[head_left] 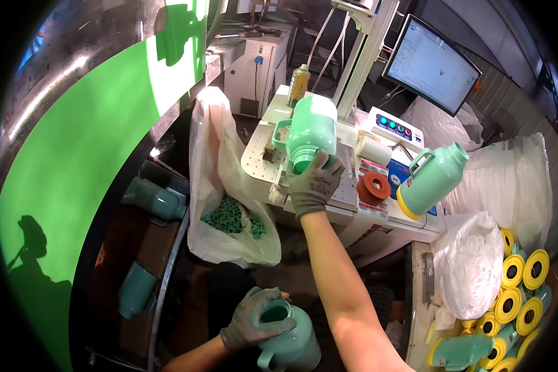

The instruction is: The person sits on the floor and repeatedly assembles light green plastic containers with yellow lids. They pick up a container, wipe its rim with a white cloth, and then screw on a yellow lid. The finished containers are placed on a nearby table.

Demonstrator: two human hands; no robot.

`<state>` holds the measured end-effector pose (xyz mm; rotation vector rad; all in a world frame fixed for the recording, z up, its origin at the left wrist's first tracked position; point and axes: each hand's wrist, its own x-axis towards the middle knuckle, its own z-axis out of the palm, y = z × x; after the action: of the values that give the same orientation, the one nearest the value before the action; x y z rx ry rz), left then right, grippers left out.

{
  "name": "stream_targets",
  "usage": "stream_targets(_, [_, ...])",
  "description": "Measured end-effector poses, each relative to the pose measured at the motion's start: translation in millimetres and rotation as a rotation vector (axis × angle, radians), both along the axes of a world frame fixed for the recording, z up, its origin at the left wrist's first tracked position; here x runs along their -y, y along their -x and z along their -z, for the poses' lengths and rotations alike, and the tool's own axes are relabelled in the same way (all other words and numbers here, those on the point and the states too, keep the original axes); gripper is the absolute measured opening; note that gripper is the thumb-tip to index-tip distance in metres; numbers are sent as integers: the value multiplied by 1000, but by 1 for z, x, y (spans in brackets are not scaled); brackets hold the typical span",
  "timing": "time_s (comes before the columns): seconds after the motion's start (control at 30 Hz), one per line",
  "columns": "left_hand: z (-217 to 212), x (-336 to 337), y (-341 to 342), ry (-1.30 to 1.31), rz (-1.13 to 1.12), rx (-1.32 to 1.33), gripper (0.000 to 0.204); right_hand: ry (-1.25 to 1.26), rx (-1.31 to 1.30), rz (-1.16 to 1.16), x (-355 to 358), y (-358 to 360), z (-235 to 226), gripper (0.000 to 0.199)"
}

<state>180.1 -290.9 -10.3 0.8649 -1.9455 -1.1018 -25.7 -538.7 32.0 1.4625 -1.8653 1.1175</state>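
My right hand [317, 183], in a grey glove, is closed on the neck end of a mint-green thermos flask body [313, 124]. That body is tilted, mouth toward me and handle to the left, over the perforated plate [260, 162] of a bench machine; whether it touches the plate I cannot tell. Low in front of me, my gloved left hand [254, 319] grips the rim of a second thermos flask body [294, 348], with its thumb across the open mouth. Its handle points down and left.
A mint flask with yellow base [433, 180] leans right of the plate beside brown tape [373, 187]. Stacked flasks [508, 304] fill the lower right. A plastic sack [214, 167] with green shavings, a left bin holding flask bodies [137, 290], a spray can [298, 85] and monitor [433, 62] surround me.
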Motion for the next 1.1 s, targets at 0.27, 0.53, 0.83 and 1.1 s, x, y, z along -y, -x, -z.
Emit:
stream_targets(0.27, [-8, -6, 2, -34, -2, 56, 70, -124, 5, 27, -5, -4, -9, 78])
stream_targets(0.53, [-18, -3, 10, -10, 30, 61, 62, 48, 84, -148, -58, 16, -24, 84])
stream_targets(0.83, [-2, 1, 21, -409, 64, -125, 83, -137, 182, -27, -372, 119, 84, 70])
stream_targets(1.1, [-1, 17, 64, -259, 379, 161, 63, -198, 423, 418, -593, 132, 101, 58])
